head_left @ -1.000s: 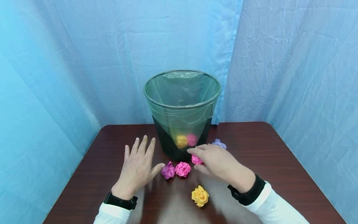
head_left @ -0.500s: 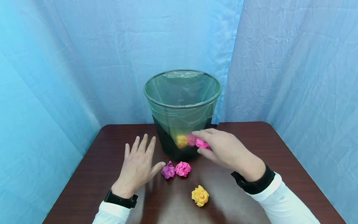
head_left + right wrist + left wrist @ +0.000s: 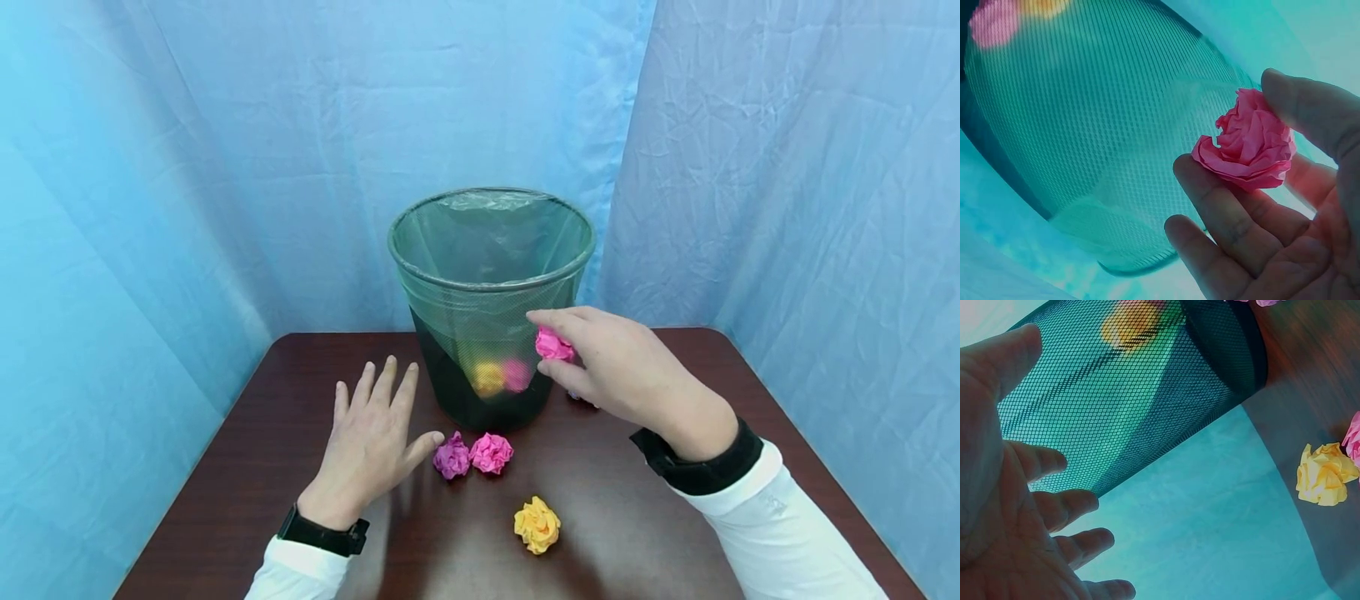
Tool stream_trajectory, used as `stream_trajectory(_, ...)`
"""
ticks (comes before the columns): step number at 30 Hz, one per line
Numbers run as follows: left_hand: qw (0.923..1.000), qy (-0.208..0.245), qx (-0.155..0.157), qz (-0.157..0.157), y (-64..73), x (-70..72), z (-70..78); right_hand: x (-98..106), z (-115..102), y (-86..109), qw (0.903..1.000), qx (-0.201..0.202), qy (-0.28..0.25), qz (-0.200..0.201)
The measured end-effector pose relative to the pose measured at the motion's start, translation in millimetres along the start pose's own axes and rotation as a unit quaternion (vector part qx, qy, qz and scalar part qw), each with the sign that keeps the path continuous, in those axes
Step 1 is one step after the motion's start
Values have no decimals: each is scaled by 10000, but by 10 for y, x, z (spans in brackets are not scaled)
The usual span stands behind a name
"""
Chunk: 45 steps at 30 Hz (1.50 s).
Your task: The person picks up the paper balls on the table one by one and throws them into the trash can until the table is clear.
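Note:
My right hand [image 3: 626, 367] pinches a crumpled pink paper ball [image 3: 555, 343] between thumb and fingers, in front of the right side of a mesh wastebasket [image 3: 480, 325]. The right wrist view shows that paper ball [image 3: 1250, 144] close up, with the basket's mesh behind it. Left of the basket's base, my left hand [image 3: 367, 450] is spread with straight fingers and holds nothing. Its thumb tip is close to a purple paper ball [image 3: 452, 456], which sits beside another pink paper ball [image 3: 491, 453]. Nearer to me lies a yellow paper ball [image 3: 537, 525].
Through the mesh show a yellow paper ball [image 3: 487, 378] and a pink one [image 3: 515, 375]. A bluish ball [image 3: 581, 398] is mostly hidden under my right hand. The left wrist view shows another yellow ball [image 3: 1325, 475] on the brown table [image 3: 300, 367]. Blue cloth [image 3: 300, 167] hangs around.
My right hand has lifted the pink paper ball from beside the basket's base, up and to the right along its side. The left hand has stayed almost still.

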<state>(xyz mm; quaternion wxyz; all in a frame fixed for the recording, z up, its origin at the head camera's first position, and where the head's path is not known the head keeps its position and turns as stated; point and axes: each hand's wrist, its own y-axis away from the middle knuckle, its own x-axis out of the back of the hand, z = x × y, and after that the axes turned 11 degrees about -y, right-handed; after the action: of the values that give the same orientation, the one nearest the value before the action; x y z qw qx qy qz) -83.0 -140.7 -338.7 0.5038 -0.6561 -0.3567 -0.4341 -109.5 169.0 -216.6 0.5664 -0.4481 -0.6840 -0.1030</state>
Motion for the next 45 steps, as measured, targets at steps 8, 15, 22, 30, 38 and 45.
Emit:
stream_trajectory(8, 10000, -28, -18, 70, -4, 25, -4, 204, -61, -86, 9995, 140, 64, 262)
stream_trajectory(15, 9999, -37, -21, 144, -10, 47, -10, 348, -103, -177, 9977, 360, 37, 576)
stream_trajectory(22, 9998, -39, -16, 172, -10, 78, -3, 462, -106, -288, 9953, 499, -59, 831)
stream_trajectory(30, 9998, -38, 5, 179, -4, 92, 0, 497, -33, -393, 9941, 414, -231, 979)
stream_trajectory(38, 9999, -71, 24, 138, 2, 85, 6, 414, 91, -461, 9887, 506, -101, 1406)
stream_trajectory(45, 10000, -49, 8, 85, 11, 86, 15, 364, 147, -564, 9903, 145, -239, 1362)
